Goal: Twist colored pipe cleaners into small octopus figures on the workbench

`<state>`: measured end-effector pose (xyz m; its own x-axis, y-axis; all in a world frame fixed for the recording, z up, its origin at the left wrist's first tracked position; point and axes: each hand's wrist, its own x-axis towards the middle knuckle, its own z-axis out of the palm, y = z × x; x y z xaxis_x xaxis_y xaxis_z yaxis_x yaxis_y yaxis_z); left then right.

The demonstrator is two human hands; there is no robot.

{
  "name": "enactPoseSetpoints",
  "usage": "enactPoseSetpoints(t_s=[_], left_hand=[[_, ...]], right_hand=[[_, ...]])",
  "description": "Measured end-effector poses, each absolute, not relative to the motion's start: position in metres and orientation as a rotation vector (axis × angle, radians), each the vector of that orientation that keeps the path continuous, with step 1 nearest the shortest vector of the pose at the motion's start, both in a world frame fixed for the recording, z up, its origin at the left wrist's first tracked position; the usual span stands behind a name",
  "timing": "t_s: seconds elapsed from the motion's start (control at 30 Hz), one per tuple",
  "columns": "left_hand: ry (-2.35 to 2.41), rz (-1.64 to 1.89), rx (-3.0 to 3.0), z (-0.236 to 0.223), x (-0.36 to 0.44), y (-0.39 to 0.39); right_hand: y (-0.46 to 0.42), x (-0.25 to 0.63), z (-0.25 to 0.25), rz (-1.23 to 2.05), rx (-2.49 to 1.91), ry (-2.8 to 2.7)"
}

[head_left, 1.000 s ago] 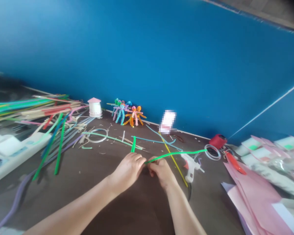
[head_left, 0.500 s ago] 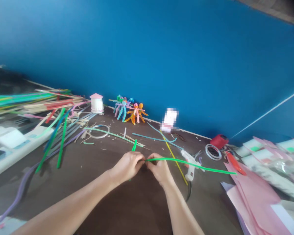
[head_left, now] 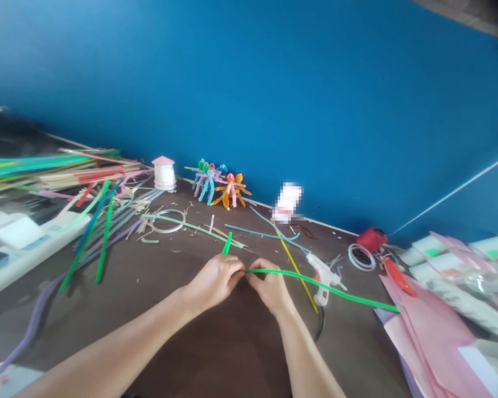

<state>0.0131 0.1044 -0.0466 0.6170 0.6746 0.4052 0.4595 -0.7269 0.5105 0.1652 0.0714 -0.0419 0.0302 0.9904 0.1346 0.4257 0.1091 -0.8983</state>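
Observation:
Both my hands meet over the middle of the dark brown table. My left hand is closed, pinching a bright green pipe cleaner whose short end sticks up behind the fingers. My right hand is closed on the same pipe cleaner just beside it. The long free end runs right, over a white glue gun, to the pink paper sheets.
A heap of coloured pipe cleaners lies at the left. Small pipe-cleaner figures and a little white pot with a pink lid stand by the blue wall. A yellow pipe cleaner, tape rings and a red roll lie right.
The long free end of the green pipe cleaner has swung down and to the right, from near the tape ring to the pink paper. My hands have stayed together.

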Motion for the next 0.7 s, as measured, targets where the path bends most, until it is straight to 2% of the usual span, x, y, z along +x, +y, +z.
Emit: enactPoseSetpoints(t_s=[0.4, 0.53, 0.7], left_hand=[[0.941, 0.709, 2.373, -0.0478, 0.0088, 0.1072], [1.013, 0.759, 2.356, -0.0451, 0.0093, 0.1085], [1.119, 0.777, 2.433, -0.0468, 0.0131, 0.1071]], right_hand=[[0.0691, 0.1664, -0.0462, 0.452, -1.380, -1.911], [0.0688, 0.1657, -0.0469, 0.424, -1.395, -1.864], [0.0669, 0.1621, -0.0418, 0.233, -1.338, -1.754]])
